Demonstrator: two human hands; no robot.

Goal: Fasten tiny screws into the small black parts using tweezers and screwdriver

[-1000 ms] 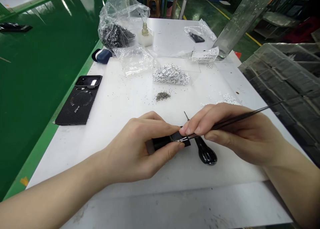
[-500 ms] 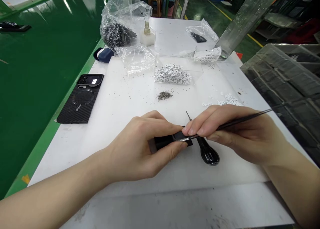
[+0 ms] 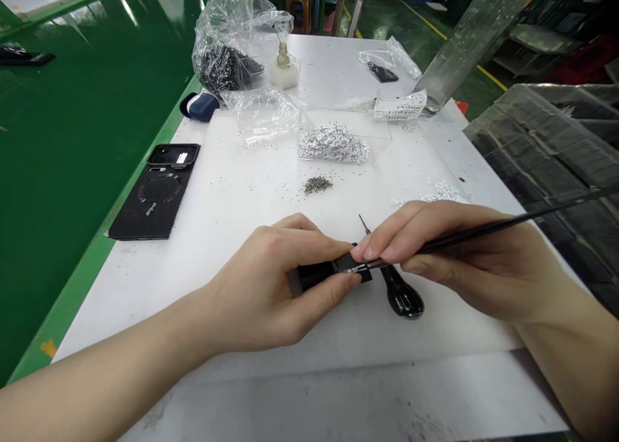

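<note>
My left hand is closed, with thumb and forefinger pinching a small black plastic part low over the white work surface. Much of that part is hidden by the fingers. In my right hand, slim black tweezers are held like a pen, and their pale metal tip touches the part near my left thumb. Whether the tip grips a tiny piece is too small to tell. A screwdriver with a glossy black handle lies under and beside my right fingers, its thin shaft pointing away.
A pile of tiny screws lies ahead, before a clear tray of small white pieces. More white pieces lie right. A phone sits left; a small bottle and plastic bags stand behind. Clear bins flank the right edge.
The rear end of the tweezers has swung slightly upward and now reaches farther right in view. Both hands keep nearly the same place on the black part.
</note>
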